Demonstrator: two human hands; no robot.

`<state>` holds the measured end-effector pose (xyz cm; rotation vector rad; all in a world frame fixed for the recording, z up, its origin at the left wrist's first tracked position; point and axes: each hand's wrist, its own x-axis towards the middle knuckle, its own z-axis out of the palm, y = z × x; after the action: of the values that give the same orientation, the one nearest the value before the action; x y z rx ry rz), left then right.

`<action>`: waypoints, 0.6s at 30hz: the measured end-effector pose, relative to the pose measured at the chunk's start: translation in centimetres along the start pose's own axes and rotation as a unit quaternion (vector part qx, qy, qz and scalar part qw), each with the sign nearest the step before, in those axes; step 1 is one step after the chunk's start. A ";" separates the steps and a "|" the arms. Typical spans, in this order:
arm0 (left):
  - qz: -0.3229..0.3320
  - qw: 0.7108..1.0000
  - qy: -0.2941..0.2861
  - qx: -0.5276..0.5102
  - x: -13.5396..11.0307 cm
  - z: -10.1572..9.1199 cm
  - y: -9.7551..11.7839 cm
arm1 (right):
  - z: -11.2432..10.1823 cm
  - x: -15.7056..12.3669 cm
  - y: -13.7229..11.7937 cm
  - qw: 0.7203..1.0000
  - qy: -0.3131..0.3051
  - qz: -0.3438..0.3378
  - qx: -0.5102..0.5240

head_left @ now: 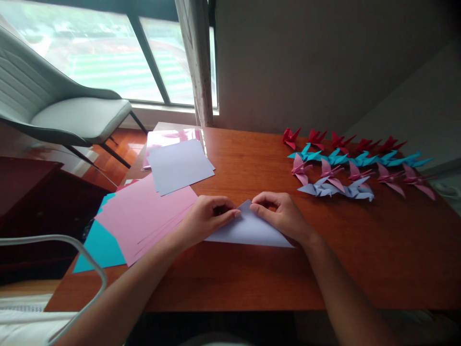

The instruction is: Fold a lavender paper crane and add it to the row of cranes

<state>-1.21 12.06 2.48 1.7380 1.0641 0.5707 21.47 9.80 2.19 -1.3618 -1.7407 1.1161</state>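
Note:
A pale lavender sheet of origami paper [248,230], folded into a triangle, lies on the wooden table [230,278] with its point away from me. My left hand [212,216] pinches its left sloping edge near the tip, thumb on top. On the opposite slope, my right hand [279,211] grips the paper close to the same tip, fingers curled. Beside my left forearm, a fanned stack of pink paper [144,216] partly covers turquoise sheets [101,250]. Just beyond the pink stack are loose lavender sheets [182,166].
Folded paper cranes stand in rows at the right: red [338,141], turquoise [334,157], pink [331,174] and two lavender ones [322,187]. A glossy clear packet [169,136] lies at the far left corner. A grey chair [79,117] stands by the window [108,57].

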 end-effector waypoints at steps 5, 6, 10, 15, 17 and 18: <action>-0.004 1.000 -0.005 0.004 0.1 0.0 -0.2 | -0.1 0.0 -0.1 1.000 -0.002 -0.001 -0.004; -0.004 1.000 -0.006 0.004 0.1 0.0 -0.2 | -0.1 0.1 -0.1 1.000 -0.003 -0.002 -0.005; -0.004 1.000 -0.008 0.009 0.0 -0.1 -0.3 | -0.2 0.1 -0.2 1.000 -0.001 -0.006 -0.007; 0.003 0.999 -0.031 -0.008 -0.2 -0.3 -0.2 | -0.5 0.0 -0.2 1.000 0.016 -0.010 -0.006; 0.003 0.999 -0.033 -0.020 -0.3 -0.6 -0.1 | -0.8 -0.2 0.0 0.999 0.033 -0.010 -0.003; 0.001 0.999 -0.033 -0.024 -0.3 -0.7 0.0 | -1.0 -0.2 0.1 0.999 0.045 -0.012 0.001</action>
<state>-1.90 12.13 2.74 1.7047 0.9945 0.5340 22.42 9.79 2.54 -1.3651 -1.6855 1.0279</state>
